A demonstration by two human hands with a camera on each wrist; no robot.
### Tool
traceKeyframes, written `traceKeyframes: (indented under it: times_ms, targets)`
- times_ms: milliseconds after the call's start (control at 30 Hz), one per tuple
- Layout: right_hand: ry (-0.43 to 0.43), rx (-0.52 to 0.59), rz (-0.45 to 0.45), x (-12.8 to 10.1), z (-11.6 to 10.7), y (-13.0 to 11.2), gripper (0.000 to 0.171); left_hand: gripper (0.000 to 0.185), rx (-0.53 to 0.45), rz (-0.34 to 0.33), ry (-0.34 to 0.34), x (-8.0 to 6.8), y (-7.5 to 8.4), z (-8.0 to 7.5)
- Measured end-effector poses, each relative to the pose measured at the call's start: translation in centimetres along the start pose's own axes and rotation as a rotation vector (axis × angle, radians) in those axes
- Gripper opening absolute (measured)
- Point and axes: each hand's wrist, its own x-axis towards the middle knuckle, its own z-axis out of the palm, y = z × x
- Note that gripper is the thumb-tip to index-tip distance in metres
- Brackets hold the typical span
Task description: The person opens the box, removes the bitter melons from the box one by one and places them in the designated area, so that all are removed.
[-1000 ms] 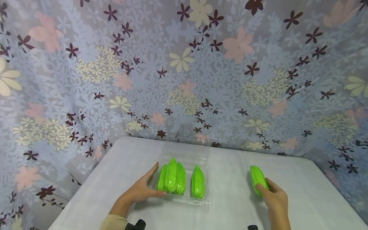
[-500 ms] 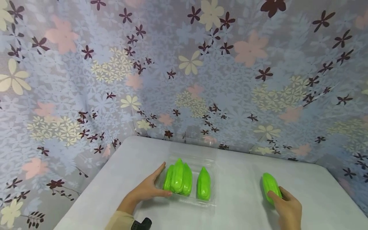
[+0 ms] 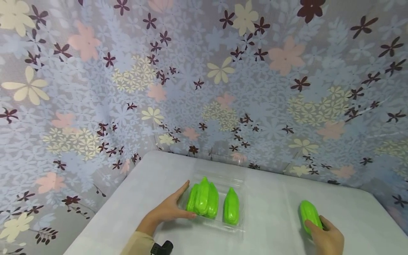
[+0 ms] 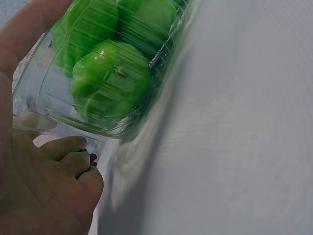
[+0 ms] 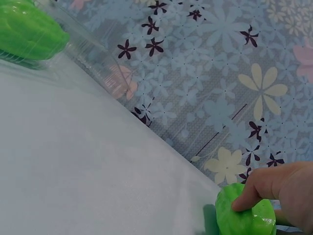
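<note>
A clear plastic container (image 3: 223,224) stands on the table, holding several green, ridged vegetables with pointed ends. A tight cluster of vegetables (image 3: 202,200) fills its left side, and a single vegetable (image 3: 231,207) lies apart on the right. My left hand (image 3: 170,209) grips the container's left side, thumb at the near edge; the left wrist view shows the container wall (image 4: 54,105) close to the palm. Well to the right, my right hand (image 3: 328,235) holds another green ridged vegetable (image 3: 309,214) between thumb and fingers, low over the table or touching it; I cannot tell which.
The table (image 3: 271,212) has a white cover. A floral curtain (image 3: 191,88) hangs behind its far edge. The container's clear lid (image 5: 110,73) is folded back toward that edge. A dark camera mount (image 3: 162,248) sits at my left wrist.
The head view has turned, so everything appears shifted right and a little down. Both hands keep their holds, with little visible movement relative to the table.
</note>
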Motion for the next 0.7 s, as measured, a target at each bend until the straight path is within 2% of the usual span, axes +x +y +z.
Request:
traceKeyframes:
  times_ms: [200,400,700]
  targets:
    - [-0.028,-0.108,0.013,0.1,0.2,0.4,0.084,0.122,0.015,0.017,-0.012,-0.1,-0.4,-0.4]
    - [-0.008,-0.096,0.039,-1.3,0.3,1.0,0.083,0.122,0.015,0.017,-0.033,-0.5,-0.8,-0.7]
    - [0.017,-0.076,0.060,-1.3,0.9,1.0,0.082,0.122,0.017,0.016,-0.043,-0.6,-0.8,-1.0]
